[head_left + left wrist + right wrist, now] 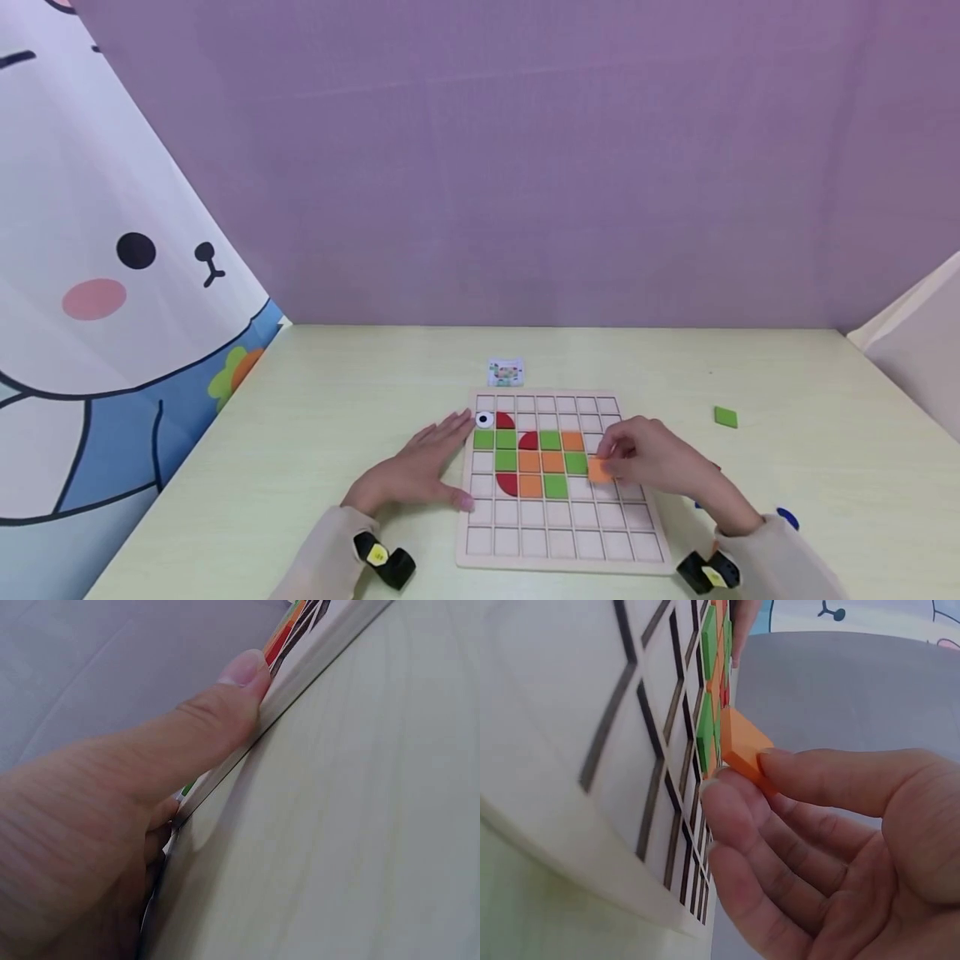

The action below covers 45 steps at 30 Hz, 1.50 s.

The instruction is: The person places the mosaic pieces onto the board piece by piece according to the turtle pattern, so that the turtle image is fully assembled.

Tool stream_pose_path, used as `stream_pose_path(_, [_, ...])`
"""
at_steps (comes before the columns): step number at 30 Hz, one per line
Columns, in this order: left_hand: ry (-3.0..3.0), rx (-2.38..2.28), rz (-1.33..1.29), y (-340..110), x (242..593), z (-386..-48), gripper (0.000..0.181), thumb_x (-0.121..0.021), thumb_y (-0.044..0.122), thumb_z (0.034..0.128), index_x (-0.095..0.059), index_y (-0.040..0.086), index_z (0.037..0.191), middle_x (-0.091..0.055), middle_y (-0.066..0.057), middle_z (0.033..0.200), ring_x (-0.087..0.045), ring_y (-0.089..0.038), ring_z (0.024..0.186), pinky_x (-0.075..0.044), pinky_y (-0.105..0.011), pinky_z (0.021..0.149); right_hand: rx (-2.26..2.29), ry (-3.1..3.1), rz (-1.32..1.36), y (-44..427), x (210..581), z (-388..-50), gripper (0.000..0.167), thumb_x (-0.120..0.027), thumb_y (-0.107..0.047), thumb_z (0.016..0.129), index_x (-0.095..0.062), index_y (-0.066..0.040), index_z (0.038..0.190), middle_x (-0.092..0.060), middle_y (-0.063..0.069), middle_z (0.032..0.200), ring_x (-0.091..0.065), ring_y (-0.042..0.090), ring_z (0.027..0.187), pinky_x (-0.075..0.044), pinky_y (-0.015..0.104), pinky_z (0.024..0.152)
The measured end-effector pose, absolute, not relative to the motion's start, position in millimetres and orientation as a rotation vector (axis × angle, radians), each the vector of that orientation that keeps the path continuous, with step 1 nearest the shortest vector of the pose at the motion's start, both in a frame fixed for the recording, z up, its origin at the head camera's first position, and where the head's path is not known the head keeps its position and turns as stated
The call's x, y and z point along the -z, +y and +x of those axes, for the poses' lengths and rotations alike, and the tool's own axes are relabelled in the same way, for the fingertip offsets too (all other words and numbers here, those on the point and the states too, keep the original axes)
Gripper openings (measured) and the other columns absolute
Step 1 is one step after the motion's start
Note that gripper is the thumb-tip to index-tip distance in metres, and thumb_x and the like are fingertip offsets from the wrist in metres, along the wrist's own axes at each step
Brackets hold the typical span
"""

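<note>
A white grid board (562, 543) lies on the table, with green, orange and red tiles and a round eye piece (484, 419) set in its cells. My right hand (651, 454) pinches an orange square tile (598, 470) between thumb and fingers, just above the board's right part. Seen from the right wrist, that orange tile (744, 746) is tilted, beside a green tile (706, 735). The left hand (416, 468) rests on the board's left edge with fingers spread. In the left wrist view its thumb (217, 720) presses the board's rim.
A small printed card (506, 372) lies behind the board. To the right are a green diamond-shaped tile (725, 417) and a blue piece (787, 517). More pieces are partly hidden under the right forearm. A purple cloth (555, 167) hangs behind the table.
</note>
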<state>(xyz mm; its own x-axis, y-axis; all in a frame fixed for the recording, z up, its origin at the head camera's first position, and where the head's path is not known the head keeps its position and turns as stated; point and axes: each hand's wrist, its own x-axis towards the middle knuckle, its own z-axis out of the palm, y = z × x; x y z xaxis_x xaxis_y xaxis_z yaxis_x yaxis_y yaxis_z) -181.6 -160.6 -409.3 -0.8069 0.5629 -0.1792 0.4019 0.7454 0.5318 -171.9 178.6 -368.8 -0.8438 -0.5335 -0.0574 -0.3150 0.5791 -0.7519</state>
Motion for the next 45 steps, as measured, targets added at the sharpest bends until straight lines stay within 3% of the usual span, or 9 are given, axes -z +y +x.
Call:
stream_pose_path(11, [2.619, -0.695, 0.741, -160, 409, -181, 0.109, -0.072, 0.058, 0.0734, -0.012, 0.014, 0.154, -0.006, -0.002, 0.162, -0.002, -0.024, 0.15, -0.006, -0.052, 0.12, 1.122, 2.51, -0.701, 168, 372, -172, 0.008, -0.063, 0.0, 0.082, -0.067, -0.006, 0.081, -0.063, -0.002, 0.067, -0.053, 0.006, 0.056, -0.046, 0.021, 0.053])
stream_pose_path(21, [2.624, -0.685, 0.736, -160, 410, -180, 0.11, -0.071, 0.059, 0.073, -0.012, 0.015, 0.154, -0.006, -0.001, 0.162, -0.002, -0.023, 0.15, -0.006, -0.051, 0.12, 1.067, 2.541, -0.721, 160, 373, -171, 0.004, -0.072, -0.007, 0.081, -0.069, -0.008, 0.08, -0.062, -0.004, 0.068, -0.052, 0.007, 0.06, -0.046, 0.021, 0.054])
stream_pose_path(28, [2.618, -0.699, 0.726, -160, 409, -180, 0.109, -0.072, 0.059, 0.073, -0.013, 0.015, 0.154, -0.006, -0.001, 0.162, -0.001, -0.024, 0.15, -0.006, -0.051, 0.12, 1.012, 2.606, -0.725, 158, 375, -170, 0.011, -0.072, -0.004, 0.079, -0.07, -0.014, 0.076, -0.061, -0.007, 0.069, -0.05, 0.008, 0.063, -0.043, 0.021, 0.057])
stream_pose_path(36, [2.635, -0.674, 0.759, -161, 410, -181, 0.109, -0.07, 0.059, 0.0741, -0.012, 0.013, 0.154, -0.005, -0.003, 0.162, -0.002, -0.025, 0.149, -0.006, -0.051, 0.12, 0.987, 2.644, -0.61, 152, 374, -168, 0.005, -0.076, -0.007, 0.078, -0.073, -0.011, 0.077, -0.062, -0.006, 0.069, -0.049, 0.013, 0.067, -0.041, 0.021, 0.058])
stream_pose_path(45, [2.631, -0.678, 0.745, -161, 410, -181, 0.109, -0.071, 0.058, 0.0738, -0.013, 0.014, 0.154, -0.005, -0.003, 0.162, -0.002, -0.025, 0.149, -0.006, -0.051, 0.12, 1.007, 2.642, -0.629, 149, 375, -167, 0.011, -0.075, -0.001, 0.076, -0.07, -0.011, 0.076, -0.059, -0.004, 0.069, -0.049, 0.013, 0.067, -0.041, 0.02, 0.056])
